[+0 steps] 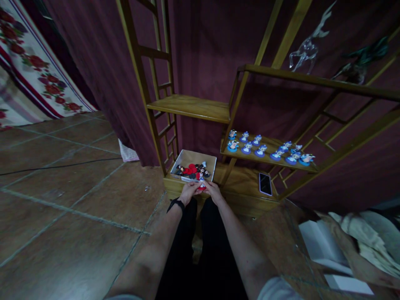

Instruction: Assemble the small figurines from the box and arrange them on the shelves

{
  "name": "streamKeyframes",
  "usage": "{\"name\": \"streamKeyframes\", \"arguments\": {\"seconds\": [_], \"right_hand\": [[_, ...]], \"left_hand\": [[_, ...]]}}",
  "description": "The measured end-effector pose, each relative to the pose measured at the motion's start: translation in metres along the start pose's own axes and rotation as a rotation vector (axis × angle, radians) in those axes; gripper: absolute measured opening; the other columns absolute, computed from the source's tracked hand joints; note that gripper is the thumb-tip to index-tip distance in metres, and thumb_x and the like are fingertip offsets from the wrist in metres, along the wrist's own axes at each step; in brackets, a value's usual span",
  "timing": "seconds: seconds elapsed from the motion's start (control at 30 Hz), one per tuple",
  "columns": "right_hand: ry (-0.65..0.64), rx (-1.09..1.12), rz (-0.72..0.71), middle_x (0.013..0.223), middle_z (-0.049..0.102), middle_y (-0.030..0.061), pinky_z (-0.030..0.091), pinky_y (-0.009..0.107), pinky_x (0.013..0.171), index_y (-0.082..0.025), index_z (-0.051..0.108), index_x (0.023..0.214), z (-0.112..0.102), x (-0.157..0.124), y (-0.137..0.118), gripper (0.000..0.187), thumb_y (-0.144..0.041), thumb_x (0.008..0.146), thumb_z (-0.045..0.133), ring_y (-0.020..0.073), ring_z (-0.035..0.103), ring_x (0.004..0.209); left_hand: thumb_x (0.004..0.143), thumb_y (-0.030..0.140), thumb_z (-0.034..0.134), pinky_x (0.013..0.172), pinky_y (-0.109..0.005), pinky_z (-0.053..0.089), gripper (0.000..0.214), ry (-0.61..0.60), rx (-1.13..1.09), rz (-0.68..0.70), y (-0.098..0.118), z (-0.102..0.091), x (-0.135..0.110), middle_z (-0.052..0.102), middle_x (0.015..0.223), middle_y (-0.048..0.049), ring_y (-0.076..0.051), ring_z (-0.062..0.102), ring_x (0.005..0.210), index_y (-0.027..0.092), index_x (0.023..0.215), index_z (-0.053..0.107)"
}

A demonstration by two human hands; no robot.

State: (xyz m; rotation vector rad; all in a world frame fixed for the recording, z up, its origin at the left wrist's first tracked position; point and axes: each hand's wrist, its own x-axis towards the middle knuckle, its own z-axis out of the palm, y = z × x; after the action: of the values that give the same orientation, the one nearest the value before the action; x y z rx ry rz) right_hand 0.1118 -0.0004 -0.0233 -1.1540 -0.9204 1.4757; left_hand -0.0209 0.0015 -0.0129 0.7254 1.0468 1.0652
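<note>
- Both hands meet low in front of the body, at the front lip of the bottom shelf (pixel 240 180).
- L hand (pixel 189 191) & R hand (pixel 213 189) are closed in narrow, fingertips together on a small figurine (pixel 201 184) w/ red & white on it. It sits between the two hands, just in front of the cardboard box (pixel 196 157).
- Exact finger placement: can't tell, too small & dim.
- Box is open-topped and holds more red figures (pixel 191 169) heaped at its near side; far half is bare.
- Handling, my read: piece is tiny, so a light pinch on the base is better than on thin parts. Two-hand hold looks steady. Wrists should stay low and over the shelf, not over the floor (pixel 62 200), so a slip lands on wood.
- Edges to mind:
  - box's near wall is touching or just beside the fingers, easy to nudge
  - slanted upright (pixel 156 125) is just L of the box
  - mid shelf (pixel 265 161) juts out up and R, w/ rows of blue figurines (pixel 259 149) near its front edge, so an elbow or sleeve could sweep them
  - phone (pixel 265 183) lies flat on the bottom shelf, R of the hands
- Open room:
  - upper L shelf (pixel 190 106) is above the box
  - tiled floor lies to the L, w/ a thin cable (pixel 56 166) across it well away
  - R side is tighter: white sheets (pixel 318 243) & cloth on the floor
  - glass deer (pixel 308 48) is high up, well apart
</note>
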Motion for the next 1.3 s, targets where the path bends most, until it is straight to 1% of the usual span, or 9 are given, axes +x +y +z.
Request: {"name": "streamKeyframes", "arguments": {"seconds": [0.17,0.4,0.6,0.8,1.07,1.3], "right_hand": [[0.000,-0.011,-0.011,0.075,0.067,0.0017,0.051,0.032,0.072,-0.016,0.066,0.078,0.002,-0.002,-0.002,0.041,-0.051,0.057,0.070,0.0156,0.063,0.069],[-0.021,-0.098,-0.027,0.076,0.067,0.0013,0.050,0.029,0.069,-0.017,0.066,0.078,0.001,-0.003,-0.004,0.038,-0.051,0.061,0.066,0.0138,0.062,0.069],[-0.005,-0.087,-0.021,0.074,0.066,0.0008,0.050,0.030,0.072,-0.017,0.066,0.076,0.000,-0.004,-0.003,0.037,-0.049,0.058,0.069,0.0147,0.062,0.070],[-0.017,-0.046,-0.021,0.072,0.066,0.0002,0.051,0.032,0.073,-0.016,0.066,0.075,-0.003,0.001,0.003,0.034,-0.046,0.058,0.070,0.0140,0.063,0.068],[-0.042,-0.040,-0.009,0.077,0.068,0.0037,0.052,0.033,0.073,-0.015,0.067,0.081,-0.002,-0.001,0.000,0.039,-0.046,0.058,0.071,0.0161,0.064,0.071],[0.035,-0.143,-0.027,0.070,0.067,0.0009,0.055,0.030,0.063,-0.017,0.066,0.076,0.002,0.004,0.007,0.031,-0.044,0.061,0.069,0.0147,0.063,0.062]], "left_hand": [[0.057,0.033,0.078,0.053,-0.021,0.051,0.029,0.033,0.020,0.008,0.001,0.003,-0.001,0.063,0.060,-0.0030,-0.010,0.060,0.054,0.010,0.067,0.062],[0.058,0.031,0.078,0.055,-0.020,0.052,0.027,0.005,0.003,0.009,-0.001,0.000,0.001,0.064,0.063,-0.0032,-0.009,0.060,0.056,0.011,0.068,0.063],[0.058,0.032,0.077,0.059,-0.022,0.053,0.029,-0.013,-0.008,0.009,-0.002,-0.003,0.003,0.068,0.069,-0.0067,-0.011,0.062,0.060,0.009,0.072,0.065],[0.057,0.029,0.078,0.061,-0.025,0.054,0.028,-0.017,-0.013,0.016,-0.003,-0.005,0.003,0.068,0.068,-0.0082,-0.014,0.064,0.060,0.008,0.072,0.067],[0.060,0.028,0.077,0.062,-0.026,0.055,0.026,-0.011,-0.018,0.024,-0.003,-0.005,0.001,0.068,0.067,-0.0077,-0.013,0.063,0.059,0.008,0.076,0.068],[0.061,0.026,0.076,0.063,-0.026,0.055,0.024,-0.031,-0.008,0.020,-0.003,-0.004,-0.001,0.067,0.064,-0.0077,-0.013,0.063,0.057,0.007,0.073,0.067]]}}
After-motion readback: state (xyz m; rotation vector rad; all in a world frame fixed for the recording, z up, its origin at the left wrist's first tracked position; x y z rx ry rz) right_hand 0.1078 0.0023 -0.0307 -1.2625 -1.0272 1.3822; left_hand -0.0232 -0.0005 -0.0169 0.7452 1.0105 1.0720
